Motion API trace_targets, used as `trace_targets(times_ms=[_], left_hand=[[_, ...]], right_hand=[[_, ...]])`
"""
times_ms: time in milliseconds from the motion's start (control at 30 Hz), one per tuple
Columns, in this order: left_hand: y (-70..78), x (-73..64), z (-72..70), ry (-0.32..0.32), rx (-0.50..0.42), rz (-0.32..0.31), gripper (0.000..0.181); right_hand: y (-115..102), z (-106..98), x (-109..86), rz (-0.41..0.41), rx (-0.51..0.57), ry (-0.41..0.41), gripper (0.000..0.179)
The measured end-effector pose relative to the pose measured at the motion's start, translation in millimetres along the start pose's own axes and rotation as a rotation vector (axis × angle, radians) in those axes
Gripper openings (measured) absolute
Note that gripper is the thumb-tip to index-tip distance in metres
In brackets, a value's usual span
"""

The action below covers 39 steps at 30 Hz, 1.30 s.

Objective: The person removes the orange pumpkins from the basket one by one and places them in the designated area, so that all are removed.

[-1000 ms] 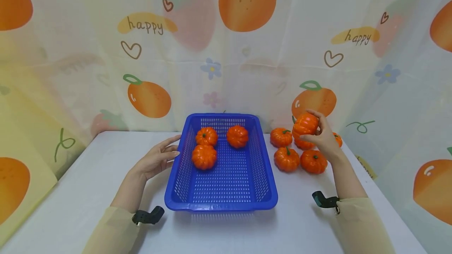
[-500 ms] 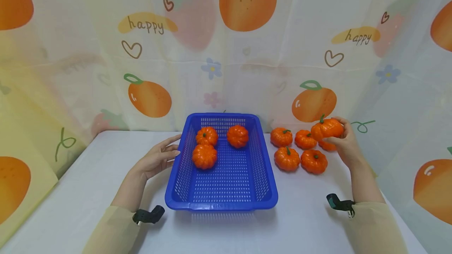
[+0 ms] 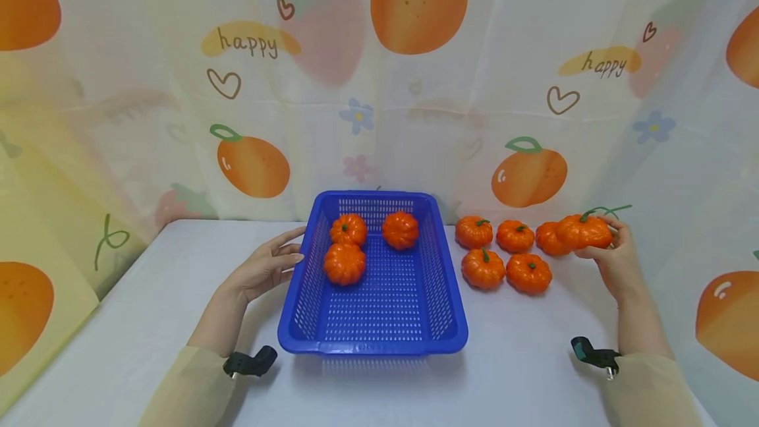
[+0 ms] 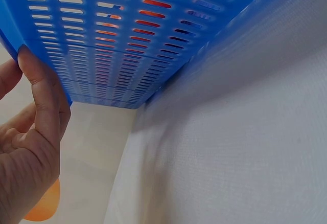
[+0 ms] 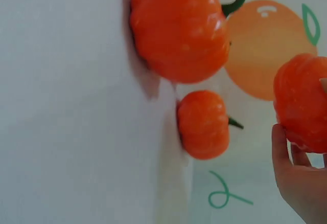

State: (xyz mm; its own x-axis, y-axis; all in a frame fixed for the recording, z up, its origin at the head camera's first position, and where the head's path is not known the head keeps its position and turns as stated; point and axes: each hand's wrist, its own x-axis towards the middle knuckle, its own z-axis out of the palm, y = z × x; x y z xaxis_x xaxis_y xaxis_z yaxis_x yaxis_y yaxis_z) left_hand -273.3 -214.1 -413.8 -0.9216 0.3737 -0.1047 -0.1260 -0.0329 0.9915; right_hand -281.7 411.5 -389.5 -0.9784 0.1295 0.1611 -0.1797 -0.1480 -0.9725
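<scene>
My right hand (image 3: 619,259) holds a small orange toy pumpkin (image 3: 584,232) with a green stem, thumb toward me and fingers behind it. The held pumpkin (image 5: 301,101) also shows at the right edge of the right wrist view. In the head view it overlaps the rightmost pumpkin (image 3: 550,237) of the back row. My left hand (image 3: 263,269) touches the left side of a blue plastic basket (image 3: 372,348), its fingers fairly straight at the rim. In the left wrist view, the fingertips (image 4: 30,63) lie against the outer wall below the rim. Three pumpkins (image 3: 344,263) lie in the basket.
Right of the basket, several pumpkins (image 3: 483,269) stand on the white table (image 3: 510,361) in two loose rows. A curtain (image 3: 415,137) printed with fruit hangs right behind the table.
My right hand has carried its pumpkin rightward and lowered it, from above the back row to its right end. The left hand and basket have stayed in place.
</scene>
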Motion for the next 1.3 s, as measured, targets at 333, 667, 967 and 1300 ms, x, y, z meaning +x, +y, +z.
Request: trace_targets(times_ms=[333,667,967,1300], left_hand=[[-0.1,0.3,0.7,0.006,0.008,-0.007,0.07],[-0.7,0.1,0.2,0.002,0.01,0.0,0.07],[1.0,-0.7,0.3,-0.005,0.011,0.007,0.071],[1.2,-0.1,-0.6,0.0,0.012,0.0,0.07]], right_hand=[[14,-24,-9.0,0.097,-0.024,0.053,0.068],[28,-37,-11.3,0.105,-0.102,0.016,0.07],[41,-49,-13.0,0.135,-0.228,-0.087,0.067],[44,-51,-11.8,0.231,-0.621,-0.171,0.071]])
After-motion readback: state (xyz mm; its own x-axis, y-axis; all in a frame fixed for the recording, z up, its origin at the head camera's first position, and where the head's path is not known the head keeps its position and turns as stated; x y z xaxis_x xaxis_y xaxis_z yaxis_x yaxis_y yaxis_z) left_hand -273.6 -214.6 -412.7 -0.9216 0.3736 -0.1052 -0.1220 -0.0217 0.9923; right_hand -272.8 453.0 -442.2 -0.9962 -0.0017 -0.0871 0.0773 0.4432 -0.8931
